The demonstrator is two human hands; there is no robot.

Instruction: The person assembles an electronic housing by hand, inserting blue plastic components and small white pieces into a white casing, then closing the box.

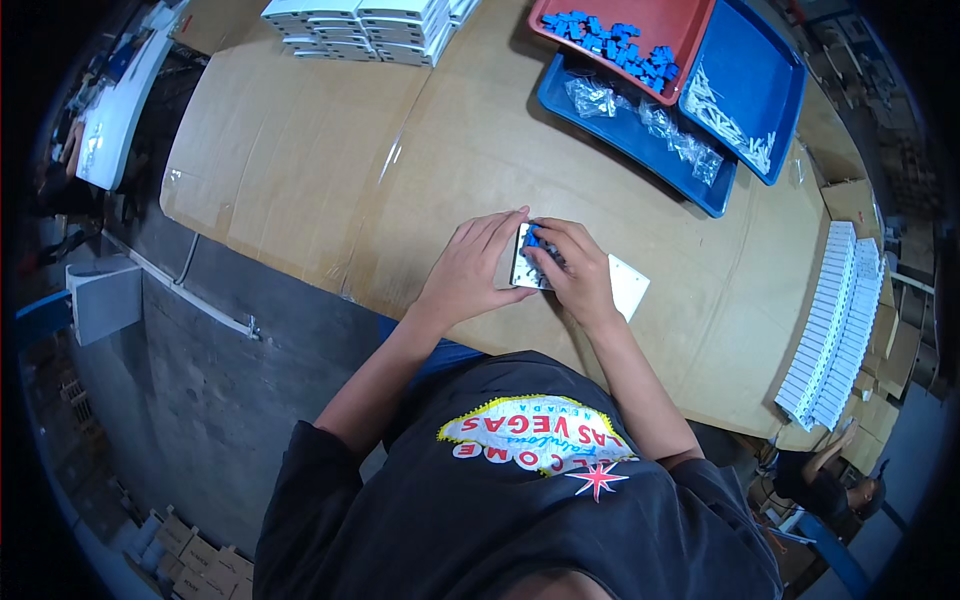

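Note:
A small white plastic housing (522, 274) lies on the cardboard-covered table in front of me, with dark and blue parts inside it. My left hand (468, 268) grips it at its left side, fingers along the far edge and thumb at the near edge. Bent over the housing, my right hand (580, 268) has its fingertips closed on a blue plastic piece (532, 238) inside; the fingers partly hide it. A flat white panel (628, 287) rests on the table just right of my right hand, partly covered by it.
Far right are a red tray (690, 30) of blue pieces, a blue tray (770, 60) of white sticks, and another blue tray (640, 140) with clear bags. White housings (370, 25) are stacked at the back; rows of white parts (830, 320) line the right edge. Other people are nearby.

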